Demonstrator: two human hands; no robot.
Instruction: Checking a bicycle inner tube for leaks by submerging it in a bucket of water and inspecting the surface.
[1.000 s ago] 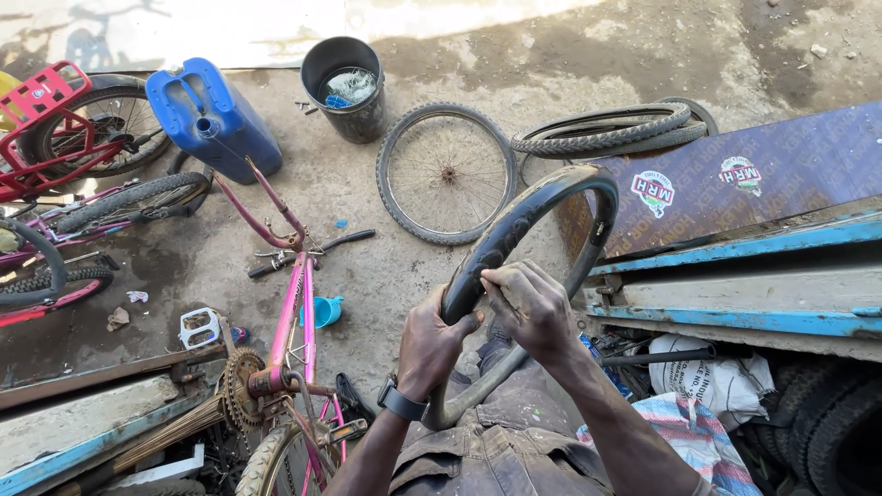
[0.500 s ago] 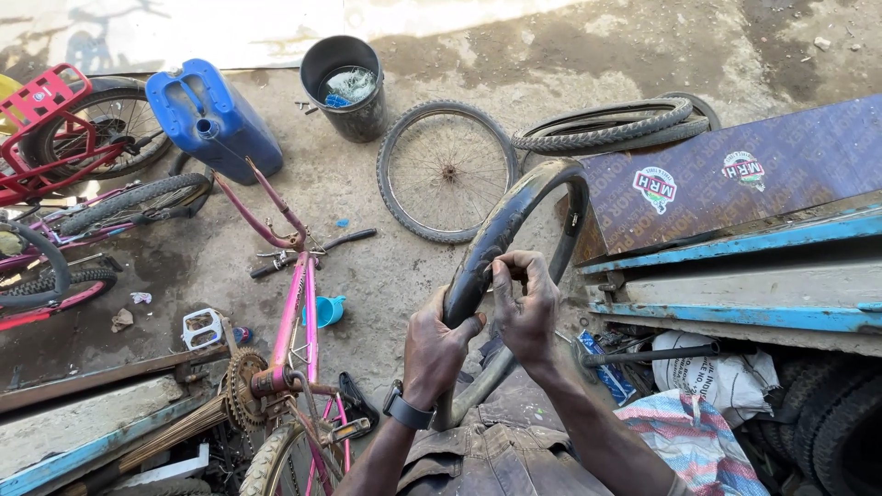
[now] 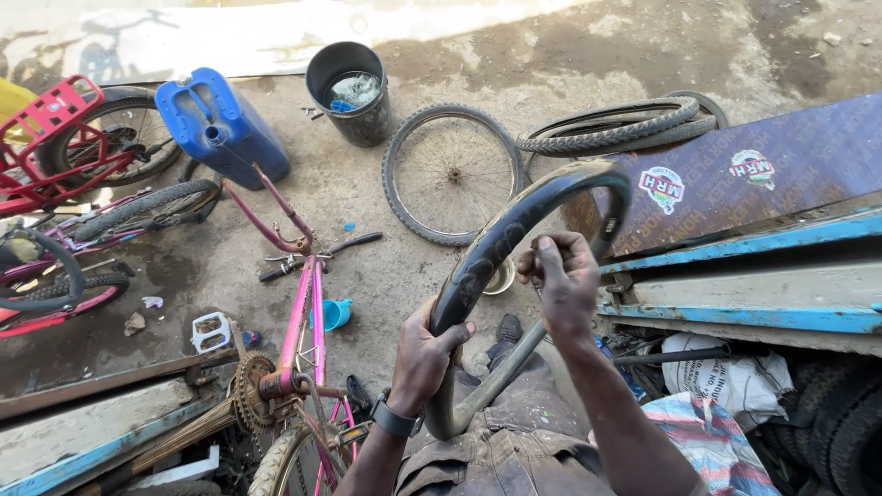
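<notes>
I hold a black rubber inner tube (image 3: 514,225) upright in front of me, bent into a loop. My left hand (image 3: 424,354), with a dark wristwatch, grips the tube's left side low down. My right hand (image 3: 560,280) is closed on the inside of the loop, pinching something small that I cannot make out. The tube's lower end runs down towards my lap and grey trousers (image 3: 501,445).
A pink bicycle frame (image 3: 303,321) lies at my left. A spoked wheel (image 3: 452,173) and loose tyres (image 3: 616,129) lie on the ground ahead. A blue jerrycan (image 3: 220,124), a black bucket (image 3: 349,92) and red bicycles (image 3: 64,138) are further left. Blue-edged boards (image 3: 753,257) stand right.
The tube loop has turned more edge-on and shifted slightly. My right hand has moved up along the inside of the loop; my left hand keeps its grip.
</notes>
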